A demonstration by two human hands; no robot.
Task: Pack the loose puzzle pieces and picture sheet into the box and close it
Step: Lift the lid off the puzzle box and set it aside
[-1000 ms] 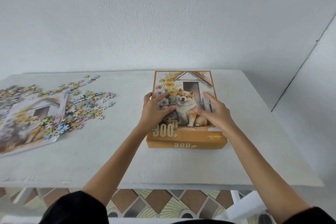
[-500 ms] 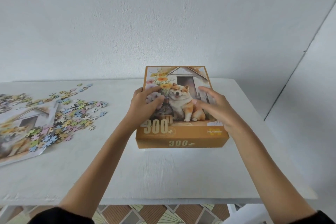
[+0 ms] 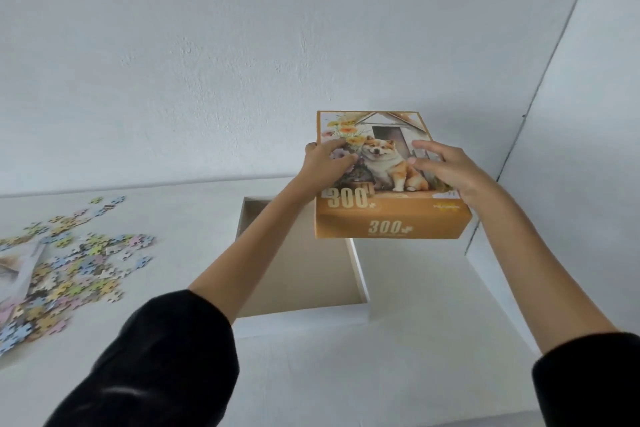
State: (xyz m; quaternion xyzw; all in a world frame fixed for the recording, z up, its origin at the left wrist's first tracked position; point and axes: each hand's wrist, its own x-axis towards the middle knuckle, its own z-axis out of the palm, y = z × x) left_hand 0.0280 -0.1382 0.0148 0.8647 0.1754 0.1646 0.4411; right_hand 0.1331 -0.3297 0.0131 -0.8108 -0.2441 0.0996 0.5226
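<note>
Lid (image 3: 391,218) printed "300" twice, gripped by left hand (image 3: 327,163), right hand (image 3: 446,168), above box base (image 3: 360,274)

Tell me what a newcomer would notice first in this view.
The orange lid with the dog picture is held in mid-air by the left hand and right hand, centre right. Below it the open box base sits on the white table, nothing visible inside. The loose puzzle pieces and picture sheet lie unpacked at far left.

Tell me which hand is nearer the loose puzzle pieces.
Left. The left hand holds the lid at its left edge, the side toward the puzzle pieces; the right hand holds the lid's right side, farther from them.
</note>
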